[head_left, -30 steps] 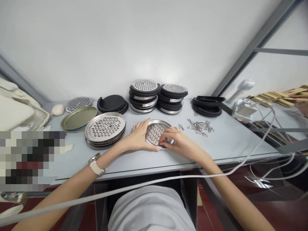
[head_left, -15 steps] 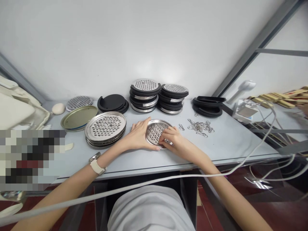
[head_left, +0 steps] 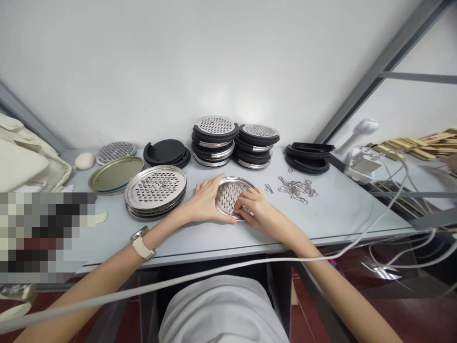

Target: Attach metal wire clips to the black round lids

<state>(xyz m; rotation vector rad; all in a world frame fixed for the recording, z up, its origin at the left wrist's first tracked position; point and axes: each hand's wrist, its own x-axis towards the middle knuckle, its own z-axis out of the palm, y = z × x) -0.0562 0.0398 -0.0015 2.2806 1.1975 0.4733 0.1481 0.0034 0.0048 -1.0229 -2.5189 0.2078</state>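
Two hands work on one perforated steel disc at the middle of a grey table crowded with grater parts.

From the left along the grey table (head_left: 328, 214): a pale egg-shaped lump (head_left: 84, 161), one small perforated steel disc (head_left: 116, 152), a brass-coloured round tin lid (head_left: 116, 175), a stack of large perforated steel discs (head_left: 155, 190), a pile of black round plastic lids (head_left: 167, 153), two stacks of black-rimmed graters (head_left: 233, 141), a scatter of small wire clips (head_left: 297, 186), and a pile of black rings (head_left: 308, 156). A white cable (head_left: 214, 274) crosses in front of the arms. The left hand (head_left: 203, 202) lies flat, fingers together, against the left rim of the round perforated steel disc (head_left: 230, 195). The right hand (head_left: 257, 209) curls its fingertips onto the disc's right part; whether they pinch anything I cannot tell.
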